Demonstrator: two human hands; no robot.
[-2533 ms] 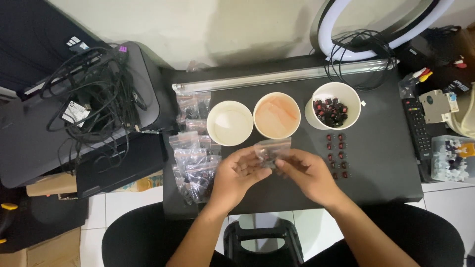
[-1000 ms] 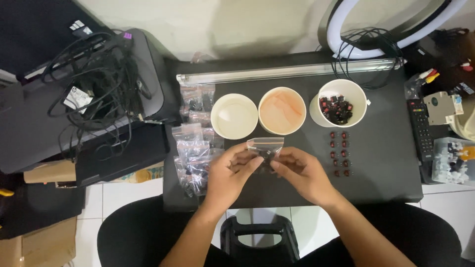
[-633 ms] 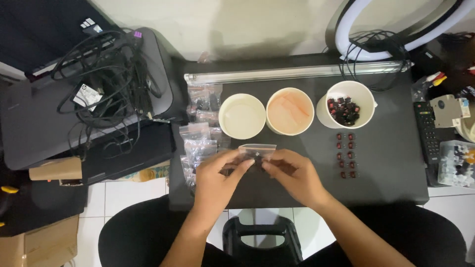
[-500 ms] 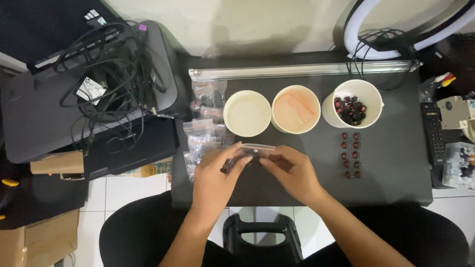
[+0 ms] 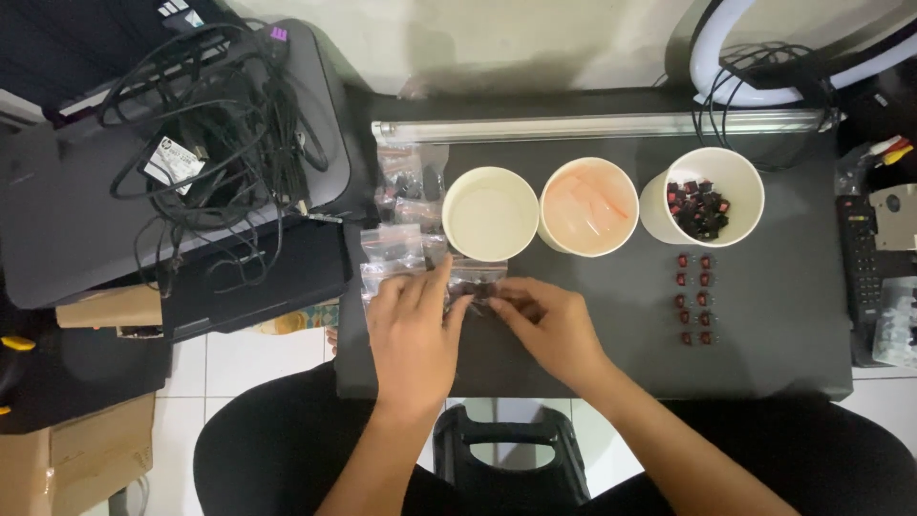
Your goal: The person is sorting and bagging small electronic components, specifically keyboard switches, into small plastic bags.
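Both hands meet over the front left of a dark table (image 5: 764,325). My left hand (image 5: 413,330) and my right hand (image 5: 546,325) pinch a small clear plastic bag (image 5: 478,277) holding dark little parts, pressed flat on the table. Just behind it stand three white paper cups: an empty one (image 5: 491,212), one with orange-pink pieces (image 5: 588,205), and one with small black and red switches (image 5: 703,196). Several switches (image 5: 694,298) lie in two short rows below the right cup.
A pile of filled clear bags (image 5: 399,229) lies left of the cups. A long tube lamp (image 5: 602,126) runs along the table's back. A grey printer with tangled cables (image 5: 191,134) stands at left, a remote (image 5: 862,258) at right, a ring light (image 5: 755,57) behind.
The bag has come down from in front of the cups to the table, and both hands have lowered and now press it flat. The camera has shifted slightly.
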